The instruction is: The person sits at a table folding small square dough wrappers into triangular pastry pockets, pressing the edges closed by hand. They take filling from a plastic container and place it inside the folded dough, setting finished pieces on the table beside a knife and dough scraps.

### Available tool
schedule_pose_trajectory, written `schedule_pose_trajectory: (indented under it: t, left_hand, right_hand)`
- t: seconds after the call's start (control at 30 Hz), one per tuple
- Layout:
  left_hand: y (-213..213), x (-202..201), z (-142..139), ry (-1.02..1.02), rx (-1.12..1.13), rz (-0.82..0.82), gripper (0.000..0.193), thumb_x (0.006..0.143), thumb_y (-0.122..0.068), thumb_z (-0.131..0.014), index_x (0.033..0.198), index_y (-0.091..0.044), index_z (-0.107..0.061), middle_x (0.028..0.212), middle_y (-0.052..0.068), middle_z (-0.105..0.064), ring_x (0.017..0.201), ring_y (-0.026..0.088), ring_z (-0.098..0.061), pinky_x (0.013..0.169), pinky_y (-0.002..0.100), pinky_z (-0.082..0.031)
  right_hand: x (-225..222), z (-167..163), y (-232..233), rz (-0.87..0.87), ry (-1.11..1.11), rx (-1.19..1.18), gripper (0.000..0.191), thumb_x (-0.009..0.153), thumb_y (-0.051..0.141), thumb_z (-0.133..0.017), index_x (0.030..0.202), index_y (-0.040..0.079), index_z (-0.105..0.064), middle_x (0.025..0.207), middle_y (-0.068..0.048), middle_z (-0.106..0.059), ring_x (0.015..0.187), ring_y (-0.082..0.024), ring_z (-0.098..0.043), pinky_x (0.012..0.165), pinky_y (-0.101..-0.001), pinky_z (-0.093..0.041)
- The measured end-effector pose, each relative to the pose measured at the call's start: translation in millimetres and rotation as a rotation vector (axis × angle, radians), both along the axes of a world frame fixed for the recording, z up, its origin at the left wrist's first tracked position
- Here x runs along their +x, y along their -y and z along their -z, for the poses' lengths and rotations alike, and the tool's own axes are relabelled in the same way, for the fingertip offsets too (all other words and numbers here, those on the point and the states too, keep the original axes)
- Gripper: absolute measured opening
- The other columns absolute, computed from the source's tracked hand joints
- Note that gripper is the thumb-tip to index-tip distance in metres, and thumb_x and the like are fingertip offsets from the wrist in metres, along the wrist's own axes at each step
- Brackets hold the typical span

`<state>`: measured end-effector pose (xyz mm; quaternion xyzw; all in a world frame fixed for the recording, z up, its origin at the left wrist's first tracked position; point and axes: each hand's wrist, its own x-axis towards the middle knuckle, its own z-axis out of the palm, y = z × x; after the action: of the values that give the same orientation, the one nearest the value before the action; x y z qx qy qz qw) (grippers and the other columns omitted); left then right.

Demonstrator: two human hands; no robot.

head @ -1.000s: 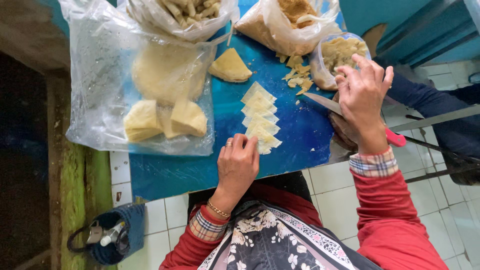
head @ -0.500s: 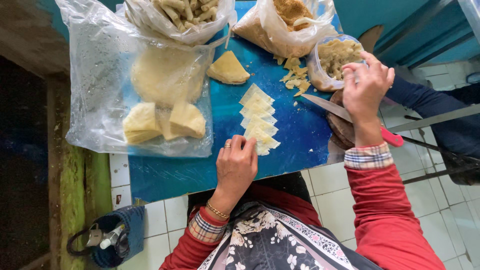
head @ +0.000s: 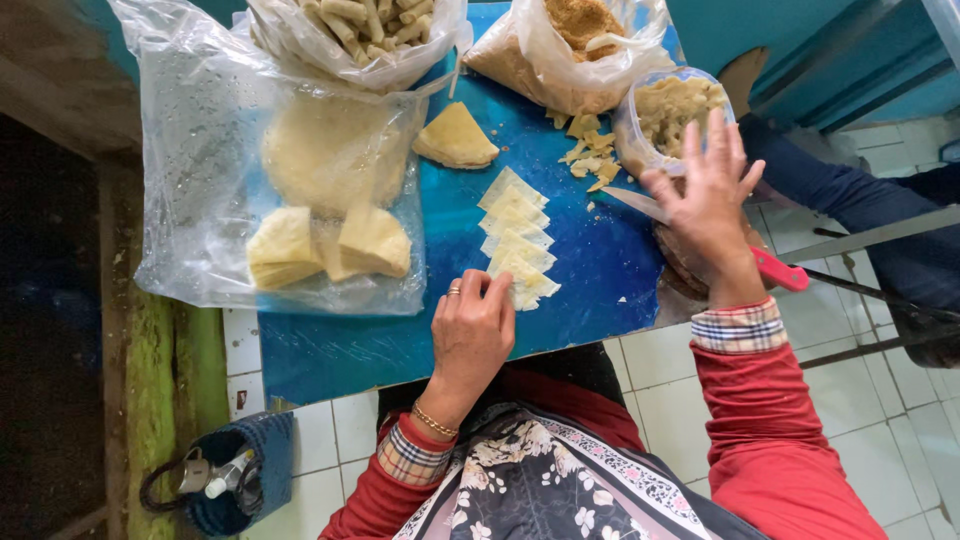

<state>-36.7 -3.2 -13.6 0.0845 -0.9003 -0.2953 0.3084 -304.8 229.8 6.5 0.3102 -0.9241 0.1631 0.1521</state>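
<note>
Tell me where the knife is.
In the head view, the knife lies at the blue table's right edge, under the right hand, beside the plastic tub.
</note>
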Motion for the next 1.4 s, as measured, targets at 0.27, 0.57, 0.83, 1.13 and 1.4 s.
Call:
schedule_pose_trajectory:
  t: [0.27, 0.57, 0.83, 1.13, 1.4]
  left_hand:
    - [0.0, 2.5, -2.4, -0.016, 0.013, 0.016, 0.025, 0.087, -0.007, -0.071, 0.113, -0.007, -0.069, 0.093, 0.010, -0.062, 0.083, 0.030, -0.064, 0.068, 0.042, -0.049]
    - [3.4, 16.1, -5.1, -0.097, 0.088, 0.075, 0.028, 0.087, -0.002, -0.070, 0.115, -0.005, -0.069, 0.093, 0.010, -0.063, 0.081, 0.029, -0.063, 0.069, 0.040, -0.051]
    - [0.5, 15.8, -7.6, -0.081, 0.106, 0.109, 0.024, 0.088, -0.004, -0.072, 0.111, -0.004, -0.070, 0.089, 0.009, -0.063, 0.080, 0.029, -0.064, 0.068, 0.040, -0.050]
    - [0.3, 16.8, -7.2, -0.058, 0.102, 0.128, 0.023, 0.087, -0.004, -0.072, 0.110, -0.004, -0.070, 0.088, 0.009, -0.062, 0.080, 0.028, -0.064, 0.067, 0.040, -0.049]
    - [2.9, 17.1, -9.0, -0.070, 0.178, 0.132, 0.021, 0.087, -0.002, -0.071, 0.108, -0.005, -0.072, 0.091, 0.010, -0.064, 0.079, 0.029, -0.065, 0.068, 0.040, -0.052]
  right_hand:
    - [49.8, -31.4, 6.1, -0.005, -0.020, 0.081, 0.054, 0.090, 0.042, -0.078, 0.136, 0.015, -0.070, 0.164, -0.024, -0.038, 0.150, -0.043, -0.031, 0.115, -0.0686, -0.015]
    - [-94.8, -65.6, 108.9, -0.212, -0.402, 0.130, 0.010, 0.100, 0.024, -0.076, 0.105, 0.018, -0.080, 0.108, -0.003, -0.075, 0.103, -0.030, -0.064, 0.085, -0.0480, -0.045]
    - [-192.2, -18.3, 162.1, -0.012, -0.456, 0.752, 0.018, 0.094, 0.021, -0.065, 0.094, 0.018, -0.083, 0.096, -0.006, -0.077, 0.105, -0.023, -0.070, 0.098, -0.0464, -0.048]
    - [-191.9, -21.6, 133.7, -0.026, -0.123, 0.296, 0.025, 0.093, 0.025, -0.061, 0.104, 0.023, -0.084, 0.096, -0.015, -0.075, 0.087, -0.039, -0.070, 0.077, -0.0511, -0.056]
    - [-137.3, -57.1, 88.0, -0.086, 0.254, -0.170, 0.021, 0.096, 0.024, -0.071, 0.108, 0.010, -0.081, 0.078, -0.009, -0.071, 0.072, -0.015, -0.066, 0.068, -0.0316, -0.051]
